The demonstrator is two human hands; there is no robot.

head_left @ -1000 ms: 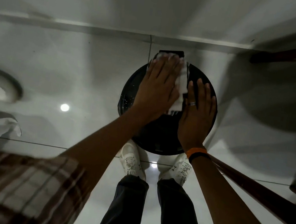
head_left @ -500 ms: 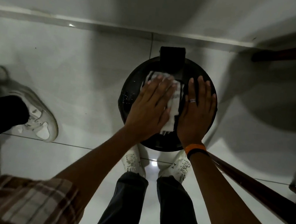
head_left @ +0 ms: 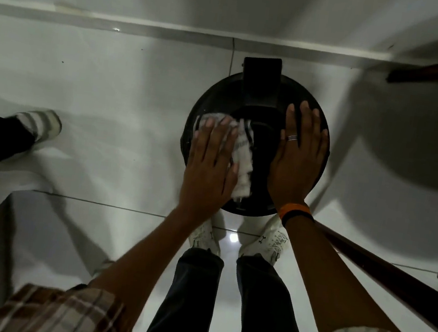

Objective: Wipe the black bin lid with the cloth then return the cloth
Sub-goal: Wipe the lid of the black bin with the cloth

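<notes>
A round black bin lid (head_left: 265, 133) with a black hinge block at its far edge sits on the white floor just beyond my feet. My left hand (head_left: 211, 164) lies flat on a white striped cloth (head_left: 244, 158) and presses it against the lid's left half; part of the cloth sticks out to the right of my fingers. My right hand (head_left: 298, 159), wearing a ring and an orange wristband, rests flat with fingers apart on the lid's right side and holds nothing.
Another person's dark trouser leg and white shoe (head_left: 38, 122) are on the floor at the left. Dark wooden furniture bars (head_left: 382, 273) run along the right side. A wall skirting (head_left: 147, 28) runs close behind the bin.
My left hand has dragged the cloth from the lid's far edge towards me and to the left. My right hand stayed on the right side. The other person's foot has shifted at the left.
</notes>
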